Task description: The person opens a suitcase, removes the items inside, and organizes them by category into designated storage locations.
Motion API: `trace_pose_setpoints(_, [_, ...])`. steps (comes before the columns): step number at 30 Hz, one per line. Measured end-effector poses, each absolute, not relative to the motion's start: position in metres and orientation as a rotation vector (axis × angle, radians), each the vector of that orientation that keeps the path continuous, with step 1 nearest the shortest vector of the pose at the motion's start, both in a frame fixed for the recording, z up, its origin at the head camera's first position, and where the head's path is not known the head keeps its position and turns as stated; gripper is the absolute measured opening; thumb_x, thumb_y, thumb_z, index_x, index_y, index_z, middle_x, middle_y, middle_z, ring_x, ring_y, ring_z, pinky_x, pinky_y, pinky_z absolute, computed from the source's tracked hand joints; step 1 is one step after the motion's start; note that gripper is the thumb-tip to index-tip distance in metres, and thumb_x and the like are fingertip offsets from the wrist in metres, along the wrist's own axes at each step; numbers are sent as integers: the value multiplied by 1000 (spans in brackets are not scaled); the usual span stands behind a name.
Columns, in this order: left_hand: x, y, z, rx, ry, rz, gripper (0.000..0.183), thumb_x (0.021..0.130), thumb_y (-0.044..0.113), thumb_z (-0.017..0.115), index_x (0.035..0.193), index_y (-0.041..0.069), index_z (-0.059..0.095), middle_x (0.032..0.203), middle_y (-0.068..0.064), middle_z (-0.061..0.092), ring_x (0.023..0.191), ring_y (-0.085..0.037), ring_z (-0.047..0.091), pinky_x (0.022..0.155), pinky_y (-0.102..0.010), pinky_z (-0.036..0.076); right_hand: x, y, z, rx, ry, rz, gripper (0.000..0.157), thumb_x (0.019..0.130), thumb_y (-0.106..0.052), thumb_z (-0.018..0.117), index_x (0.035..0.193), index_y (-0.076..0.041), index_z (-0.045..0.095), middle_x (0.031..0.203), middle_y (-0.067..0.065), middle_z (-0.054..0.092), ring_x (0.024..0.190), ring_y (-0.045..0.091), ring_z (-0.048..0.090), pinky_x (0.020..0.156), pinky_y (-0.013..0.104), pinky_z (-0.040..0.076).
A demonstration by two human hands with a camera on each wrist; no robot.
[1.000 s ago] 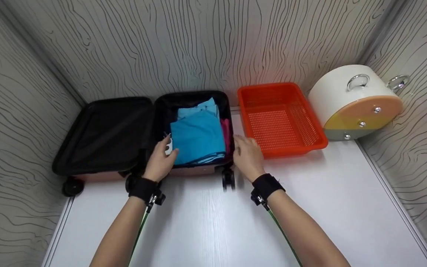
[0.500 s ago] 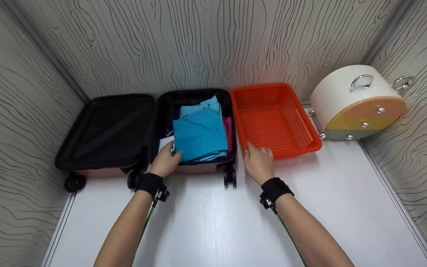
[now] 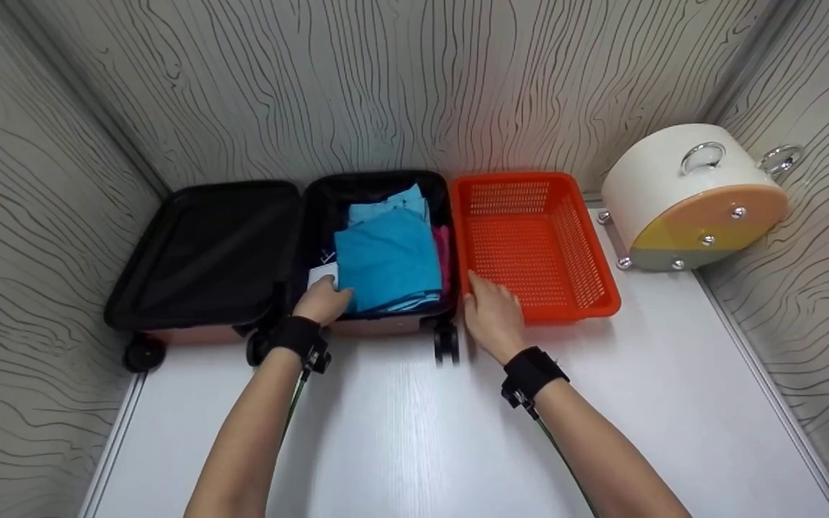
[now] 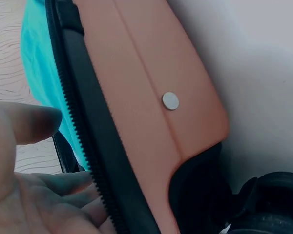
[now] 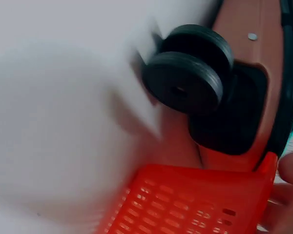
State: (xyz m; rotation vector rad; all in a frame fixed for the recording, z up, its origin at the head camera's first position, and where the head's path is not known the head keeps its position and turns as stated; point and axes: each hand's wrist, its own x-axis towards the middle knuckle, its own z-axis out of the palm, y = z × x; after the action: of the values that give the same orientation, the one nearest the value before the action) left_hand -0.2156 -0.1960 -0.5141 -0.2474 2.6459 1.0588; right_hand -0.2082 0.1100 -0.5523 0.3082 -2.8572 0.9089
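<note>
- The right hand (image 3: 495, 316) grips the near-left part of the red basket's (image 3: 519, 252) rim, thumb and fingers on either side of the edge.
- The left hand (image 3: 324, 301) is relaxed at the suitcase's (image 3: 378, 327) near-left corner, thumb and fingers apart, beside a white item (image 3: 324, 272); whether it touches that item I cannot tell.
- A second ago there was a gap between basket and suitcase; now the basket stands just beside the suitcase's right side. Since half a second ago it has turned squarer to the wall (image 3: 278, 93) and come slightly nearer.
- The basket is rectangular, with slotted walls and a perforated bottom.
- The suitcase lies open, pinkish outside and black inside, its lid half (image 3: 206, 252) to the left.
- Inside it, a bright blue folded cloth (image 3: 389, 262) lies nearer than a paler blue one (image 3: 389, 210); pink cloth (image 3: 443, 252) shows at the right.
- Right of the basket, on the white worktop (image 3: 386, 446), lies a cream drum-shaped container (image 3: 659, 173) with chrome handles.
</note>
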Motion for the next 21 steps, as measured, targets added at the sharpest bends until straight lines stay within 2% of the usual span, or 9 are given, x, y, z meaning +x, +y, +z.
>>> trace_pose_setpoints(2, [-217, -195, -513, -256, 2636, 1034, 56, 104, 30, 47, 142, -11, 47, 126, -25, 59, 104, -36, 56, 93, -47, 47, -214, 107, -546, 345, -2805, 1025, 48, 106, -17, 52, 151, -1, 48, 145, 18, 57, 126, 38, 54, 106, 52, 42])
trace_pose_setpoints(4, [-219, -194, -512, -256, 2629, 1008, 55, 104, 29, 45, 140, -13, 48, 125, -25, 58, 102, -35, 55, 93, -46, 46, -221, 101, -538, 386, -2780, 1157, 48, 107, -16, 51, 153, -1, 46, 143, 17, 58, 121, 35, 55, 102, 48, 45])
trace_pose_setpoints(8, [-223, -193, -511, -261, 2591, 1009, 58, 105, 28, 43, 144, -16, 43, 138, -28, 52, 113, -37, 52, 101, -46, 43, -231, 87, -525, 379, -2835, 1432, 54, 108, -22, 50, 157, -2, 37, 140, 16, 61, 106, 29, 60, 87, 43, 50])
trace_pose_setpoints(10, [-225, -193, -512, -281, 2567, 1030, 61, 105, 28, 44, 147, -16, 39, 145, -29, 48, 120, -38, 51, 105, -47, 41, -236, 81, -521, 321, -2877, 1526, 59, 108, -24, 51, 159, -1, 32, 141, 18, 59, 107, 28, 61, 87, 42, 50])
trace_pose_setpoints(12, [-227, -192, -513, -307, 2547, 1051, 62, 104, 29, 47, 148, -15, 38, 145, -29, 48, 123, -37, 51, 106, -47, 42, -239, 77, -517, 270, -2898, 1571, 62, 107, -25, 52, 159, 1, 29, 143, 20, 57, 116, 30, 60, 92, 43, 50])
trace_pose_setpoints(15, [-229, -189, -514, -341, 2543, 1085, 59, 103, 26, 51, 145, -13, 41, 138, -28, 52, 118, -35, 53, 103, -45, 44, -244, 71, -515, 227, -2894, 1565, 64, 105, -24, 57, 158, 1, 32, 142, 22, 57, 126, 32, 56, 100, 45, 48])
trace_pose_setpoints(18, [-230, -186, -513, -362, 2541, 1134, 55, 101, 23, 50, 142, -13, 42, 132, -26, 54, 111, -33, 52, 99, -44, 45, -246, 65, -516, 238, -2853, 1564, 63, 103, -20, 62, 157, -1, 37, 141, 22, 57, 127, 33, 56, 100, 46, 48])
trace_pose_setpoints(21, [-231, -184, -511, -403, 2495, 1225, 55, 102, 22, 44, 145, -12, 39, 137, -25, 51, 113, -31, 49, 100, -42, 42, -248, 60, -516, 268, -2782, 1641, 60, 101, -15, 64, 155, -2, 40, 140, 22, 57, 124, 32, 57, 96, 44, 50])
